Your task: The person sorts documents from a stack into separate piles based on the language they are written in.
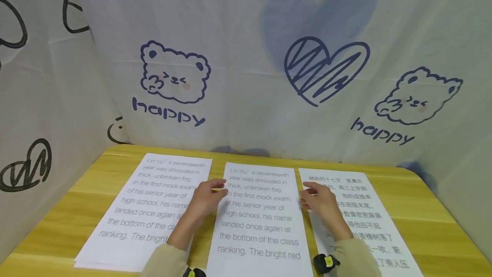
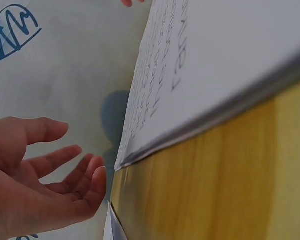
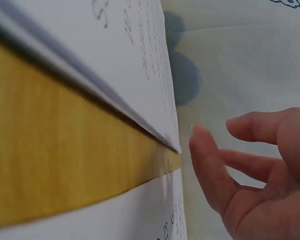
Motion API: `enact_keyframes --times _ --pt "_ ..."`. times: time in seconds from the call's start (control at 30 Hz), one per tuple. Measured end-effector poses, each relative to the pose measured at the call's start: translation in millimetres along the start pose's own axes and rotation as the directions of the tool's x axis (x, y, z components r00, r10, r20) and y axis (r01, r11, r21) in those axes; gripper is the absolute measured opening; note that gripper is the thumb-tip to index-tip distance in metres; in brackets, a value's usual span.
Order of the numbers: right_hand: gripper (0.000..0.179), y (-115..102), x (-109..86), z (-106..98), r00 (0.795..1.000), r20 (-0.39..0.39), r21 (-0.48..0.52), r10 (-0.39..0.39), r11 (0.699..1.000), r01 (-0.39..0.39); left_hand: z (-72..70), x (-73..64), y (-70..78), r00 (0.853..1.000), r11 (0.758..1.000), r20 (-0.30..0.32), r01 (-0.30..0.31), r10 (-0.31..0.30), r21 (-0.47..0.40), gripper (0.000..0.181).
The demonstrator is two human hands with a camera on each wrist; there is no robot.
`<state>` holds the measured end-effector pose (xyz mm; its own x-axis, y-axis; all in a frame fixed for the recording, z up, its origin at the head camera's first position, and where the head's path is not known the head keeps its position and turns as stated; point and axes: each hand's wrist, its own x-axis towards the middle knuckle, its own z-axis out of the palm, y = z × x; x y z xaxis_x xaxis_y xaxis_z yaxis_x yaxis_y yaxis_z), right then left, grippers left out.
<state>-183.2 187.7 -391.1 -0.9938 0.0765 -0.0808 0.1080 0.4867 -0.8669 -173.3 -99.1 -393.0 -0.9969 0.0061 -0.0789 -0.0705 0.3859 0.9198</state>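
A stack of white paper (image 1: 255, 230) printed with large English text lies in the middle of the table. At its left edge hovers my left hand (image 1: 205, 199), fingers loosely bent with a gap to the thumb. My right hand (image 1: 320, 202) mirrors it by the right edge, over part of a sheet with Chinese text (image 1: 370, 213). Nothing is held by either hand. In the left wrist view, the stack's side (image 2: 230, 102) shows several layers, and the left hand (image 2: 40, 185) has its fingers spread. The right wrist view shows the right hand (image 3: 260, 185) beside the stack (image 3: 105, 60).
Another pile of English-text paper (image 1: 127, 208) lies on the left, its lower sheets slightly offset. All the paper rests on a yellow wood-grain table (image 1: 430, 208). A white cloth (image 1: 246, 76) with blue drawings hangs behind the table, and more cloth hangs at the left.
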Motion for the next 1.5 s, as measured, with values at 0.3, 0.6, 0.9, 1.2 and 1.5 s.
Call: enact_keyframes --times 0.3,0.6,0.9,1.2,1.5 --pt "0.045 9.5 2.2 -0.8 0.997 0.063 -0.189 0.037 0.982 -0.025 -5.1 -2.1 -7.3 0.997 0.993 0.048 0.059 -0.065 0.106 0.053" --pt "0.044 9.1 1.0 1.8 0.994 0.106 -0.252 0.04 0.968 -0.012 -2.7 0.1 -11.5 0.998 0.994 0.042 0.033 -0.038 0.101 0.01" --pt "0.046 8.7 -0.1 3.5 0.992 0.125 -0.285 0.03 0.958 0.007 0.1 1.7 -12.5 0.995 0.988 0.052 0.074 -0.081 0.135 0.04" --pt "0.05 7.7 0.0 5.7 0.99 0.128 -0.314 0.055 0.949 -0.012 1.3 -0.6 -11.0 0.996 0.986 0.049 0.063 -0.071 0.153 0.041" --pt "0.051 8.2 -0.2 8.2 0.989 0.129 -0.307 0.073 0.951 -0.03 3.3 -1.8 -9.9 0.999 0.986 0.045 0.019 -0.027 0.163 0.046"
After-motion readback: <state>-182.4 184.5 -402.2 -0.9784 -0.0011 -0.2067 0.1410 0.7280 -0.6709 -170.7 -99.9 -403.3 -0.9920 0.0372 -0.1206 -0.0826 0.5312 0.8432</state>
